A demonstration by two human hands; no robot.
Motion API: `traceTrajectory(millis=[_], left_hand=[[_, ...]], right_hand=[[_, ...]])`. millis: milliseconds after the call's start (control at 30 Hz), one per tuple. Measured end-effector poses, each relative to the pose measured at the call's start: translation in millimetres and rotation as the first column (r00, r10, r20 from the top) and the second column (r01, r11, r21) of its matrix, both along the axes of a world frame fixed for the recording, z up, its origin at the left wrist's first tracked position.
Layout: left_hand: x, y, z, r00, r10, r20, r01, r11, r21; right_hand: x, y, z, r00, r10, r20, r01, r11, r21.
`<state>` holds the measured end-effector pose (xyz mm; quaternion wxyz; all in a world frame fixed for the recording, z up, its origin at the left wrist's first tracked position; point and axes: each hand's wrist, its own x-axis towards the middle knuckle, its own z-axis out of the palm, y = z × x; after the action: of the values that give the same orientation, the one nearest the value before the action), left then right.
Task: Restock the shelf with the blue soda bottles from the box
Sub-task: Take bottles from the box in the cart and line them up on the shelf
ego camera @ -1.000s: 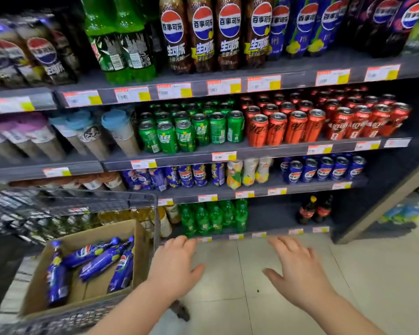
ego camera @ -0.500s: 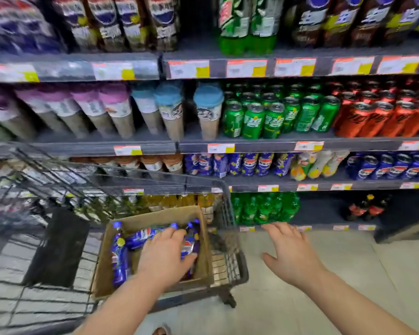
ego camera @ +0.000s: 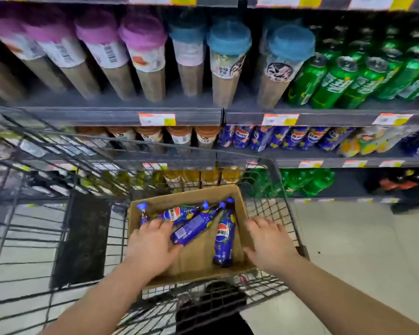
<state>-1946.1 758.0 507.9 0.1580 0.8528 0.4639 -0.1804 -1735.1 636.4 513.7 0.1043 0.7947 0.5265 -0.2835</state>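
Note:
A cardboard box (ego camera: 237, 201) sits in a wire shopping cart (ego camera: 276, 180). Several blue soda bottles lie inside it: one on the right (ego camera: 224, 235), one slanted in the middle (ego camera: 194, 226), one behind it (ego camera: 177, 212), and one at the left wall (ego camera: 143, 215). My left hand (ego camera: 153, 245) reaches into the box with fingers spread, resting over the left bottles. My right hand (ego camera: 267, 243) hovers open over the box's right rim, holding nothing. Matching blue bottles (ego camera: 288, 137) stand on a shelf above the cart.
Shelves hold cups with purple and blue lids (ego camera: 228, 56), green cans (ego camera: 336, 81), brown-lidded cups (ego camera: 179, 136) and green bottles (ego camera: 307, 182) low down. Tiled floor (ego camera: 361, 250) lies to the right of the cart.
The view has shifted left and down onto the cart. My right hand moved from the open floor to the box's right rim. My left hand stays in the box over the bottles.

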Motion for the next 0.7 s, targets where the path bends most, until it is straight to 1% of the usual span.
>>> traceTrajectory(millis=[100,233,300,400,467,533,633,700], left_hand=[[-2,9,-31,0.999,0.037,0.003,-0.037,0.998,-0.049],[0,20,-80,0.998,0.057,-0.010,-0.058,0.996,-0.073],[3,25,-105,0.997,0.082,-0.002,-0.081,0.993,-0.089],[7,29,-143,0.997,0.081,0.004,-0.080,0.991,-0.110],[10,28,-164,0.998,0.056,-0.008,-0.056,0.991,-0.125],[13,27,-182,0.999,0.032,-0.024,-0.035,0.990,-0.139],[15,28,-207,1.000,0.028,-0.005,-0.028,0.989,-0.144],[16,29,-221,0.999,0.053,0.008,-0.051,0.987,-0.152]], right_hand=[[-4,23,-42,0.999,0.026,-0.041,-0.029,0.998,-0.057],[-13,47,-105,0.996,0.013,-0.087,-0.024,0.992,-0.128],[-15,54,-136,0.991,-0.050,-0.122,0.030,0.987,-0.159],[-14,58,-178,0.955,-0.245,-0.167,0.208,0.955,-0.214],[-14,57,-203,0.899,-0.392,-0.196,0.347,0.910,-0.229],[-15,56,-223,0.818,-0.524,-0.236,0.478,0.848,-0.229],[-18,55,-247,0.718,-0.653,-0.242,0.621,0.757,-0.203],[-22,54,-262,0.615,-0.742,-0.267,0.719,0.667,-0.196]])
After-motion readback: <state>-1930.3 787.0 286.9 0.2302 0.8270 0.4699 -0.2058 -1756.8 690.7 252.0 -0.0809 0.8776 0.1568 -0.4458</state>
